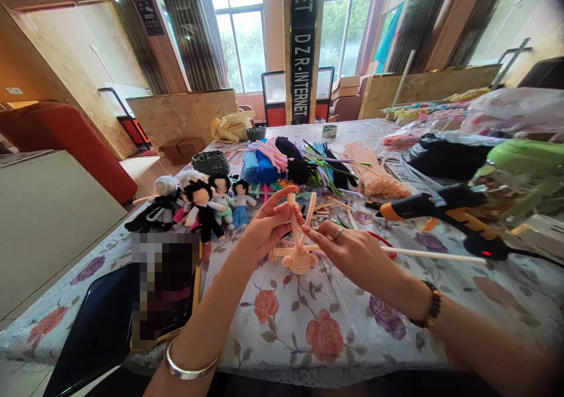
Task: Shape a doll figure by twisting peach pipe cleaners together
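Observation:
My left hand [267, 226] and my right hand [348, 247] both hold a peach pipe-cleaner doll figure [299, 250] above the floral tablecloth [308, 320]. The figure hangs head down, its round head at the bottom and its legs sticking up between my fingers. My left fingers pinch one upright leg. My right fingers grip the body where a long peach pipe cleaner [432, 256] runs off to the right. A ring and a watch are on my right hand, a silver bangle on my left wrist.
Several finished dolls [198, 206] lie to the left. A phone [165, 288] leans at the near left. A yellow-and-black glue gun [440, 212] stands to the right. Bundles of coloured pipe cleaners [291, 162], a woven basket [210, 162] and plastic bags [515, 115] fill the far table.

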`<action>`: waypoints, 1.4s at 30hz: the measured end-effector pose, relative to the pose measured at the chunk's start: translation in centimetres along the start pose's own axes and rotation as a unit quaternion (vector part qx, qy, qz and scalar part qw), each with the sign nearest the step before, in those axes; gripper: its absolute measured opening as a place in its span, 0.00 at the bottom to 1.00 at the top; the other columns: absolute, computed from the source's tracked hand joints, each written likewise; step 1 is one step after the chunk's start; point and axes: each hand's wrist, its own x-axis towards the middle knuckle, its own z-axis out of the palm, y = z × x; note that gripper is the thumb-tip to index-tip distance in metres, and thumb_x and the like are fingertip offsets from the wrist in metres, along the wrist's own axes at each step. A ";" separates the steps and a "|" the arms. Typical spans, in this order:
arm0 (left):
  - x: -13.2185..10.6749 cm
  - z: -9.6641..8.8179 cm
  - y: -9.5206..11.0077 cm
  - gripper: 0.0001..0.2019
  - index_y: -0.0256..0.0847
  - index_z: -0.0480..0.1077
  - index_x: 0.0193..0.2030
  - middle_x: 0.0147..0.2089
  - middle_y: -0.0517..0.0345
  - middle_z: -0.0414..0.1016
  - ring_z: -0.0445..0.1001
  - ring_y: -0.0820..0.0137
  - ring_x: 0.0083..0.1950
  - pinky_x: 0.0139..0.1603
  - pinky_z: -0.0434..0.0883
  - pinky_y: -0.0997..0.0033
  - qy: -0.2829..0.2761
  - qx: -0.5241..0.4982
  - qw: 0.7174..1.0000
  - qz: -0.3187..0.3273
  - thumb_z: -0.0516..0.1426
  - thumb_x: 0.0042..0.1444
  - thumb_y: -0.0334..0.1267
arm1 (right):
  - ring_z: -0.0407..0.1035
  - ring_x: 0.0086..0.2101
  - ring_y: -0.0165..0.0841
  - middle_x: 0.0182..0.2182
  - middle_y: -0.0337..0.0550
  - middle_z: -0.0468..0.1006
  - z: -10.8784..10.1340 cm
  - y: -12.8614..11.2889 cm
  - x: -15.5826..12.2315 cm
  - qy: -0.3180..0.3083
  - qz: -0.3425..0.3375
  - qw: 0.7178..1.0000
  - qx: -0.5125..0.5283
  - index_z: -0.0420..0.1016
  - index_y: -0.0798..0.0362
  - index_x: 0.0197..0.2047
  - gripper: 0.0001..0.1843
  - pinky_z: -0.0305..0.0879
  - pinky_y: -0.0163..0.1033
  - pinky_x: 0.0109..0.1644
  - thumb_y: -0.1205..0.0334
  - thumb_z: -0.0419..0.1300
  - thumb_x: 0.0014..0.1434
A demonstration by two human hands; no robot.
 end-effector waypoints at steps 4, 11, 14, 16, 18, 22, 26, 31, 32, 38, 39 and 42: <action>-0.1 0.1 0.1 0.18 0.42 0.71 0.49 0.32 0.59 0.74 0.75 0.75 0.33 0.40 0.72 0.75 -0.003 -0.002 1.000 0.002 0.61 0.50 0.28 | 0.64 0.22 0.27 0.33 0.41 0.74 0.1 0.0 -0.1 -0.018 0.009 1.000 0.002 0.62 0.56 0.59 0.27 0.53 0.35 0.21 0.77 0.51 0.57; 0.0 0.3 0.0 0.14 0.43 0.72 0.44 0.31 0.60 0.74 0.74 0.75 0.32 0.38 0.72 0.76 0.005 0.003 1.000 0.005 0.62 0.49 0.29 | 0.65 0.22 0.28 0.34 0.42 0.74 0.0 0.0 -0.2 -0.007 0.003 1.000 0.008 0.64 0.57 0.57 0.24 0.54 0.35 0.22 0.77 0.50 0.57; 0.0 0.3 0.0 0.13 0.43 0.73 0.43 0.31 0.60 0.74 0.74 0.75 0.32 0.38 0.72 0.76 0.005 0.008 1.000 0.005 0.61 0.50 0.29 | 0.65 0.22 0.28 0.34 0.43 0.75 0.1 0.0 -0.1 -0.004 0.001 1.000 0.007 0.65 0.56 0.57 0.24 0.54 0.34 0.22 0.77 0.50 0.57; 0.0 0.2 -0.1 0.12 0.43 0.73 0.43 0.31 0.60 0.74 0.74 0.75 0.32 0.38 0.72 0.76 0.006 0.011 1.000 0.005 0.61 0.50 0.30 | 0.66 0.23 0.28 0.34 0.43 0.75 0.1 0.1 0.0 -0.001 -0.001 1.000 0.009 0.65 0.56 0.56 0.24 0.55 0.34 0.22 0.78 0.49 0.57; 0.1 0.1 -0.2 0.13 0.43 0.73 0.43 0.31 0.60 0.74 0.74 0.75 0.32 0.38 0.72 0.76 0.007 0.011 1.000 0.006 0.62 0.49 0.30 | 0.66 0.23 0.28 0.33 0.42 0.74 -0.1 0.1 0.0 0.007 -0.004 1.000 0.014 0.65 0.57 0.56 0.24 0.56 0.33 0.23 0.78 0.49 0.57; 0.2 -0.2 -0.4 0.14 0.43 0.74 0.43 0.31 0.60 0.74 0.74 0.75 0.32 0.38 0.72 0.76 0.001 0.003 1.000 0.010 0.62 0.49 0.29 | 0.66 0.24 0.27 0.31 0.42 0.73 -0.5 0.2 0.1 0.024 -0.015 0.999 0.031 0.68 0.56 0.54 0.23 0.58 0.32 0.24 0.79 0.48 0.57; 0.3 -0.3 -0.4 0.16 0.43 0.74 0.46 0.31 0.61 0.74 0.75 0.76 0.33 0.39 0.72 0.77 -0.008 -0.002 1.000 0.006 0.61 0.49 0.28 | 0.67 0.25 0.27 0.32 0.43 0.74 -0.8 0.3 0.4 0.040 -0.024 0.999 0.019 0.72 0.55 0.50 0.21 0.61 0.32 0.25 0.78 0.47 0.59; 0.2 -0.2 -0.4 0.15 0.41 0.74 0.46 0.31 0.60 0.73 0.74 0.76 0.32 0.39 0.71 0.77 -0.010 -0.005 1.000 0.003 0.61 0.50 0.29 | 0.70 0.30 0.30 0.36 0.48 0.76 -1.1 0.5 0.8 0.066 -0.052 0.996 0.024 0.74 0.57 0.45 0.19 0.65 0.33 0.26 0.75 0.44 0.62; 0.2 -0.1 -0.4 0.14 0.41 0.74 0.45 0.31 0.60 0.73 0.74 0.76 0.32 0.39 0.71 0.77 -0.010 -0.005 1.000 0.005 0.61 0.50 0.29 | 0.71 0.33 0.32 0.39 0.50 0.77 -1.2 0.5 0.9 0.069 -0.062 0.995 0.023 0.73 0.58 0.45 0.18 0.66 0.34 0.28 0.75 0.44 0.62; 0.3 -0.1 -0.4 0.15 0.40 0.75 0.44 0.29 0.60 0.72 0.73 0.76 0.32 0.39 0.71 0.76 -0.015 -0.015 1.000 0.020 0.61 0.48 0.26 | 0.72 0.38 0.34 0.47 0.50 0.76 -1.6 1.3 1.5 0.054 -0.118 0.992 0.000 0.72 0.58 0.48 0.17 0.70 0.38 0.33 0.75 0.46 0.62; 0.3 -0.1 -0.4 0.15 0.40 0.75 0.44 0.29 0.60 0.72 0.73 0.77 0.31 0.38 0.71 0.77 -0.013 -0.017 1.000 0.019 0.61 0.48 0.26 | 0.72 0.38 0.34 0.48 0.50 0.75 -1.7 1.5 1.7 0.052 -0.125 0.991 -0.003 0.72 0.57 0.48 0.17 0.70 0.38 0.33 0.74 0.46 0.62; 0.4 -0.1 -0.3 0.15 0.40 0.75 0.43 0.30 0.61 0.72 0.73 0.78 0.31 0.37 0.70 0.79 -0.008 -0.021 1.000 0.015 0.62 0.47 0.26 | 0.72 0.37 0.33 0.47 0.49 0.76 -2.1 2.1 2.2 0.045 -0.160 0.986 -0.017 0.73 0.56 0.45 0.16 0.70 0.39 0.36 0.73 0.45 0.63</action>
